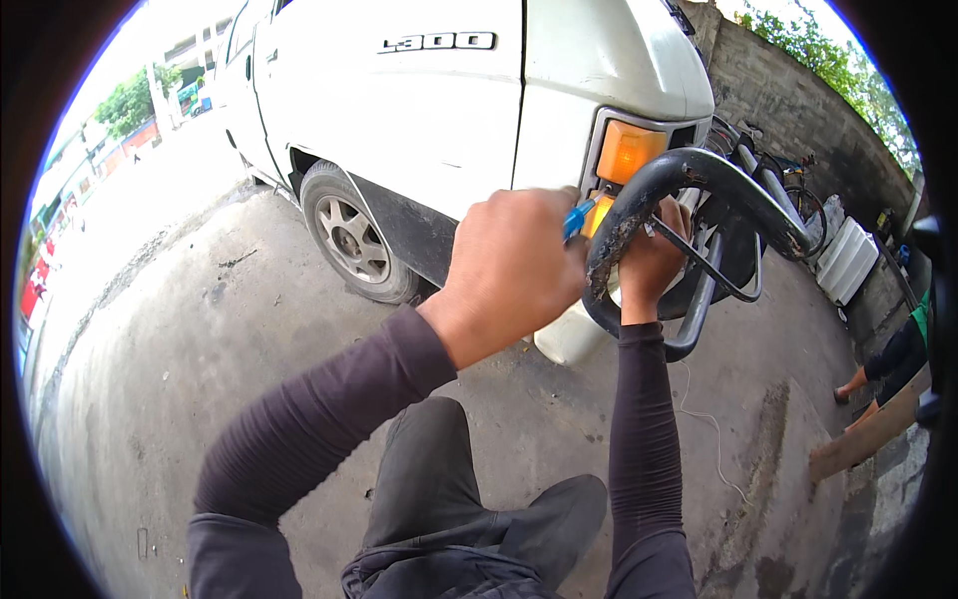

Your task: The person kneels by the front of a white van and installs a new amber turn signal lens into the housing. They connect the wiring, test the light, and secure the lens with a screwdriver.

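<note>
1 blue tool (576, 221), clamped in the left hand (507, 268), sits near the right hand (650, 266), whose grip is unclear.

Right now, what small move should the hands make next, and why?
Probably a slight turn of the blue-handled tool by the left hand: its far end appears set near the gap between the amber lamps, and the right hand is close by, among the black bars.
</note>
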The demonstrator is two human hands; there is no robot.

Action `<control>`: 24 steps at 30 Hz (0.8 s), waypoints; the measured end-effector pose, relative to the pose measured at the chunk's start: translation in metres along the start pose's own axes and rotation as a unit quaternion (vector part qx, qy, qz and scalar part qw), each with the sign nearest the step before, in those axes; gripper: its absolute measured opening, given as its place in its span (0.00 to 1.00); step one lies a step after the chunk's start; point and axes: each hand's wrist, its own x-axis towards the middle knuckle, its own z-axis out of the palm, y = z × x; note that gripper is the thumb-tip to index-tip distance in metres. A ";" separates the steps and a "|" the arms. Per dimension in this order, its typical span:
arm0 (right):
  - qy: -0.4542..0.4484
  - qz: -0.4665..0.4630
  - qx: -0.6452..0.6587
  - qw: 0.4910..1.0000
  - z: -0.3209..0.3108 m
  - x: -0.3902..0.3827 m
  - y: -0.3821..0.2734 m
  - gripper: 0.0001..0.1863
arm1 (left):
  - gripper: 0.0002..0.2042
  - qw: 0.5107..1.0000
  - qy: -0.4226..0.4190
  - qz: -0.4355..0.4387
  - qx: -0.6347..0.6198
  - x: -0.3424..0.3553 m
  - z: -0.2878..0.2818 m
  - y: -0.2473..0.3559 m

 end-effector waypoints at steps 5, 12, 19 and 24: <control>0.005 0.004 0.018 1.000 0.000 0.003 -0.001 0.16 | 0.16 0.789 -0.091 -0.309 -0.523 0.010 -0.014 0.001; 0.012 0.031 0.017 0.999 0.001 0.001 -0.003 0.14 | 0.21 0.953 -0.045 0.126 0.271 0.000 -0.003 0.007; -0.001 0.000 0.009 1.000 0.002 0.002 0.002 0.20 | 0.21 0.773 -0.066 -0.348 -0.525 0.015 -0.022 0.005; 0.003 0.004 -0.003 1.000 0.002 0.001 0.006 0.21 | 0.19 0.914 -0.072 0.217 0.336 0.007 -0.008 0.011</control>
